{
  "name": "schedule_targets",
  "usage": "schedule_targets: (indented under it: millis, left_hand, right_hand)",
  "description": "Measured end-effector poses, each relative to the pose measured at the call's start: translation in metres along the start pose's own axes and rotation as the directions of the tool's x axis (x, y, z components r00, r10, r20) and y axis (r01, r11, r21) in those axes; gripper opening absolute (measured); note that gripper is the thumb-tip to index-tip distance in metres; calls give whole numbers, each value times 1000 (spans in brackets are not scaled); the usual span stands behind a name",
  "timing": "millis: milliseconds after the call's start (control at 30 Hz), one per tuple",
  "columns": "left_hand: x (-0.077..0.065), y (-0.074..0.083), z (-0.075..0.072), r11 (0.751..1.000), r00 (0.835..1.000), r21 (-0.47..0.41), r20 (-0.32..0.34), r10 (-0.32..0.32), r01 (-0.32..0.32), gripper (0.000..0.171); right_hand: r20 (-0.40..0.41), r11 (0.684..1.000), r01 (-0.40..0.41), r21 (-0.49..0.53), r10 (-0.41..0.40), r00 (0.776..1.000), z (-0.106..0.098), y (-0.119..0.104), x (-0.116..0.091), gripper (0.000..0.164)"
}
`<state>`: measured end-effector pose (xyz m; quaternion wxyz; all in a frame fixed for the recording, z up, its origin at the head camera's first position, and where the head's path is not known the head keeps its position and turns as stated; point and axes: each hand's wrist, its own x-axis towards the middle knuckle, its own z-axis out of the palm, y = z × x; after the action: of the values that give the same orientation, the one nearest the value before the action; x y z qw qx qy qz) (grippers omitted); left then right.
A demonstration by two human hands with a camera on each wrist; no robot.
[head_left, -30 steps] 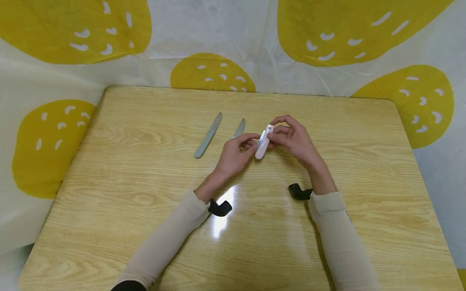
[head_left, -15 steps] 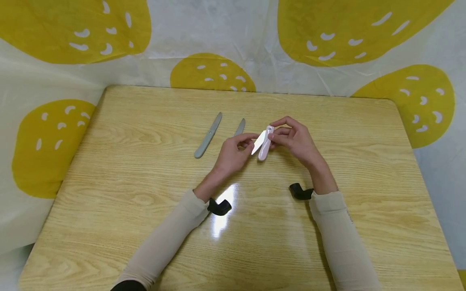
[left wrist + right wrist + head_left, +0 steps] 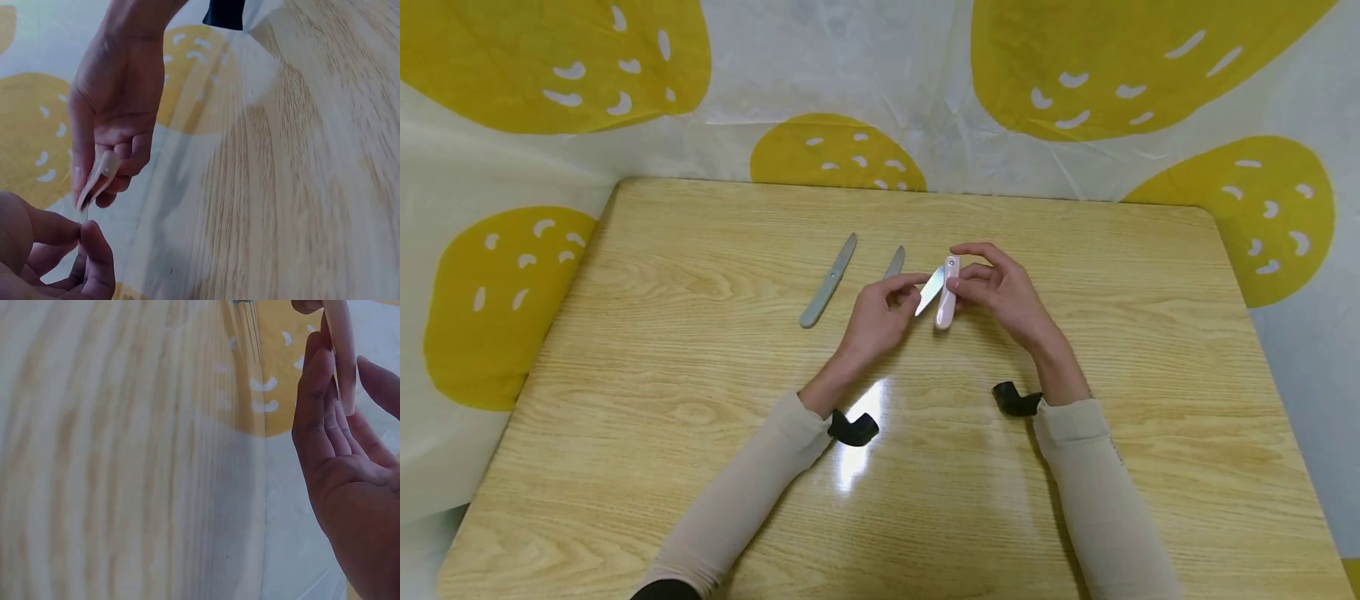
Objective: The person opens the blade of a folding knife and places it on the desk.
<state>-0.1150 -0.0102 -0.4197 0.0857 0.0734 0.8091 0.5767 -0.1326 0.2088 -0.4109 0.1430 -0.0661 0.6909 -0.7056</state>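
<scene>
A folding knife with a pale pink handle [image 3: 946,307] is held above the table, its silver blade [image 3: 930,292] swung part way out from the handle. My right hand [image 3: 1011,296] grips the handle near the pivot, thumb on one face and fingers behind. From the other side, my left hand [image 3: 876,318] pinches the blade between thumb and index finger. In the left wrist view the fingertips [image 3: 94,240] meet on the thin blade edge-on, below the pink handle [image 3: 105,172]. The handle [image 3: 342,359] also shows between the right thumb and fingers in the right wrist view.
A grey-green knife [image 3: 829,283] lies on the wooden table [image 3: 700,333] left of the hands. Beside it is a second knife [image 3: 895,262], mostly hidden behind the left hand. A white sheet with yellow patches [image 3: 838,154] hangs behind the table.
The blade has swung out from close along the pink handle to a wider angle. The handle has turned more upright in the right hand. The knives on the table stay put.
</scene>
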Motion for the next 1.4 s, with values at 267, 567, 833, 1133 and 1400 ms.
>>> schedule_targets:
  millis: [267,567,833,1133,1400]
  left_hand:
    - [-1,1,2,998,999,-61,-35,-23,21,27]
    - [-1,2,3,992,999,-125,-48,-22,16,30]
    - [0,0,-1,993,999,-112,-40,-28,23,30]
    - [0,-3,-8,992,998,-119,-40,-45,40,27]
    - [2,-6,-11,992,997,-123,-63,-44,36,25]
  right_hand:
    - [10,1000,13,-14,-13,1000,1,1,0,53]
    - [-1,1000,22,-13,-22,1000,2,1,0,51]
    - [-12,998,-9,-56,9,1000,3,0,0,53]
    - [31,990,-22,-136,26,999,-3,-1,-4,53]
    - [36,981,-52,-189,60,998,-3,0,-6,54]
